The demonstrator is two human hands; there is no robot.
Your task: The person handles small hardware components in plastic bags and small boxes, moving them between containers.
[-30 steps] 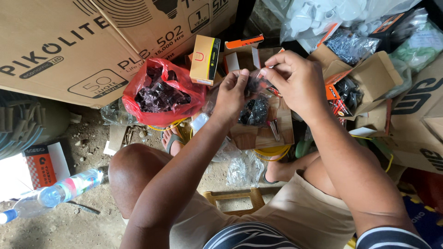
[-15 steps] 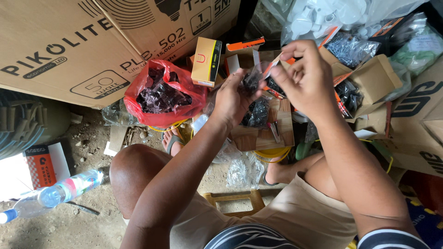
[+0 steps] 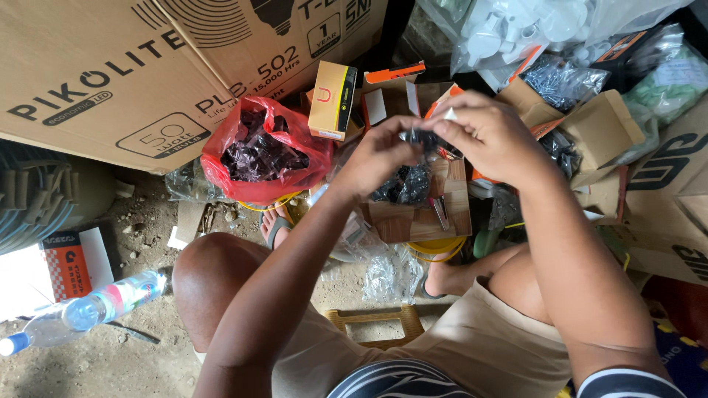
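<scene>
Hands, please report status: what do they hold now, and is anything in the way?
Left hand and right hand together pinch a small clear bag of black parts. Red bag stands apart, left. Nothing blocks.

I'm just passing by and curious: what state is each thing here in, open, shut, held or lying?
Left hand: pinching a small dark bag.
Right hand: pinching the same bag.
Small dark bag: held up between both hands.
Red bag: open, dark pieces inside.
Plastic bottle: lying on its side.
Yellow box: upright, shut.

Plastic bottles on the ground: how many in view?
2. A larger clear bottle lies on the dirt at lower left; a smaller blue-capped bottle lies just left of it, near the frame edge. Clutter may hide others.
</scene>
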